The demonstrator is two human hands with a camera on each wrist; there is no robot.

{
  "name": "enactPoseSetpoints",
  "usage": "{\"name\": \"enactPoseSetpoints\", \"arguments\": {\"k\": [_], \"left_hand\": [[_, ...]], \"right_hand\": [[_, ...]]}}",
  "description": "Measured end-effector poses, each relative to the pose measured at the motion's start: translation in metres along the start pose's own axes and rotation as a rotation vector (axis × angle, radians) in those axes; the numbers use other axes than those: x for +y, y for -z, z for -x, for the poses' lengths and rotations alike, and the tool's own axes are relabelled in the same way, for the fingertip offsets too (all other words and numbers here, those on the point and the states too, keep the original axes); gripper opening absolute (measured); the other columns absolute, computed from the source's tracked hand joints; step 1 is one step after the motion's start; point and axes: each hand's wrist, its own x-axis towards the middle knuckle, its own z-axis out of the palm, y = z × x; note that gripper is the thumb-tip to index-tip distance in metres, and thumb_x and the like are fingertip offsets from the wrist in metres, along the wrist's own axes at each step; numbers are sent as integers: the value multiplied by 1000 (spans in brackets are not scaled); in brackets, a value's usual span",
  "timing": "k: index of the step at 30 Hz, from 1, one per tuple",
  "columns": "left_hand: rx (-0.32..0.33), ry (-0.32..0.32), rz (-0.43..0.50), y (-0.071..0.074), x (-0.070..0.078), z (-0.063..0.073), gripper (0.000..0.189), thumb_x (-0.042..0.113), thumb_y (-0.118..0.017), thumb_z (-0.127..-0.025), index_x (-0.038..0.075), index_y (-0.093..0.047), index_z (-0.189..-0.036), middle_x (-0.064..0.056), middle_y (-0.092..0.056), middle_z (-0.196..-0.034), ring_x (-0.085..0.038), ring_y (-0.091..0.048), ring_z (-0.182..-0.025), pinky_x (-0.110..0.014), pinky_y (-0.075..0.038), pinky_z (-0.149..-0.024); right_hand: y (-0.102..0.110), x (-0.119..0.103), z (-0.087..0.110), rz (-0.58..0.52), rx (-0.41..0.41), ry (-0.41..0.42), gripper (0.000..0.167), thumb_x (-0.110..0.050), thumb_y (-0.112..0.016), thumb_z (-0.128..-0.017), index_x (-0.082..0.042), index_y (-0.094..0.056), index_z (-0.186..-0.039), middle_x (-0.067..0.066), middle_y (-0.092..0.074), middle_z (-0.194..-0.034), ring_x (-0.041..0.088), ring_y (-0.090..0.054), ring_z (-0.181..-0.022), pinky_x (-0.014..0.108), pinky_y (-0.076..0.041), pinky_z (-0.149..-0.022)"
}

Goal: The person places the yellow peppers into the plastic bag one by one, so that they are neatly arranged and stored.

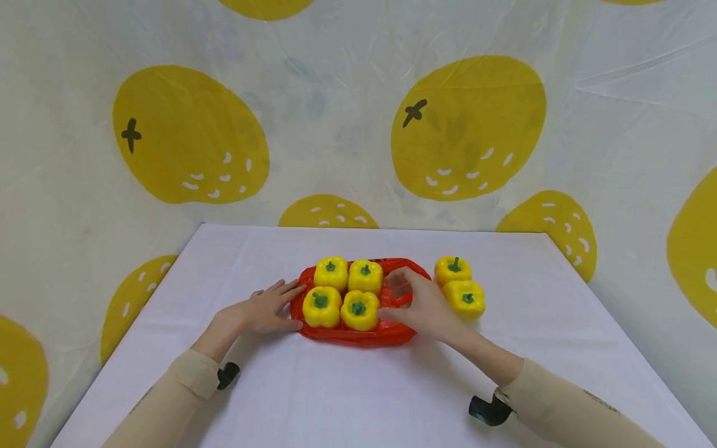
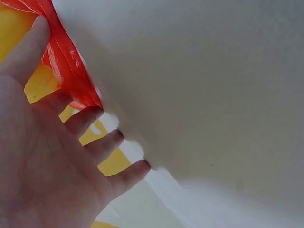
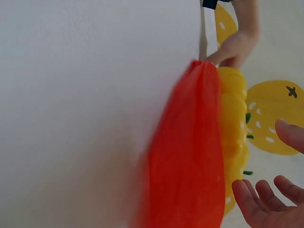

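Note:
Several yellow bell peppers (image 1: 360,310) with green stems stand in two rows on a spread red plastic bag (image 1: 358,338). At the bag's left edge my left hand (image 1: 272,309) rests with its fingers spread; in the left wrist view the fingers touch the red plastic (image 2: 71,66). My right hand (image 1: 422,305) hovers over the bag's right part, thumb beside the front right pepper. In the right wrist view its fingers are parted and loosely bent, with nothing between them. Part of the bag is hidden behind this hand.
Two more yellow bell peppers (image 1: 463,299) stand on the white tablecloth (image 1: 358,398) to the right of the bag, close behind my right hand. A white curtain with yellow fruit prints (image 1: 190,134) hangs beyond the table's far edge.

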Motion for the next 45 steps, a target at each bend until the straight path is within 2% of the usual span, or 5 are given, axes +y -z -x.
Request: {"name": "enactPoseSetpoints", "arguments": {"k": [16, 31, 35, 39, 45], "left_hand": [[9, 5, -3, -1, -1, 0, 92, 56, -71, -90, 19, -31, -163, -12, -23, -169, -43, -14, -153, -75, -15, -113], [4, -8, -15, 2, 1, 1, 91, 55, -70, -91, 19, -29, -164, -13, -22, -169, -44, -13, -153, -75, -15, -113], [-2, -2, -10, 2, 2, 1, 91, 55, -70, -91, 19, -30, -164, -13, -23, -168, -44, -13, -153, -76, -15, -113], [-1, 3, -5, 1, 2, 1, 91, 54, -70, -91, 18, -30, -164, -14, -22, -168, -44, -13, -153, -76, -15, -112], [5, 2, -11, 2, 1, 2, 91, 54, -70, -91, 18, -30, -163, -14, -23, -168, -44, -14, -153, -77, -16, -112]], "right_hand": [[62, 5, 9, -2, 62, 0, 38, -16, -83, -87, -5, -67, -119, 11, -70, -115, 30, -66, -109, 42, -59, -89], [105, 32, 22, -56, 118, -24, 41, -21, -79, -93, -1, -63, -126, 17, -66, -124, 37, -63, -116, 13, -50, -90], [113, 45, 24, -44, 101, -36, 49, -23, -78, -94, 2, -60, -132, 20, -63, -130, 37, -59, -121, 21, -49, -98], [120, 59, 27, -14, 49, -79, 57, -25, -77, -95, 1, -53, -140, 20, -56, -139, 37, -53, -127, 42, -45, -106], [125, 76, 34, -21, -47, -126, 63, -27, -75, -96, -1, -47, -146, 24, -48, -146, 45, -48, -132, 56, -45, -104]]}}
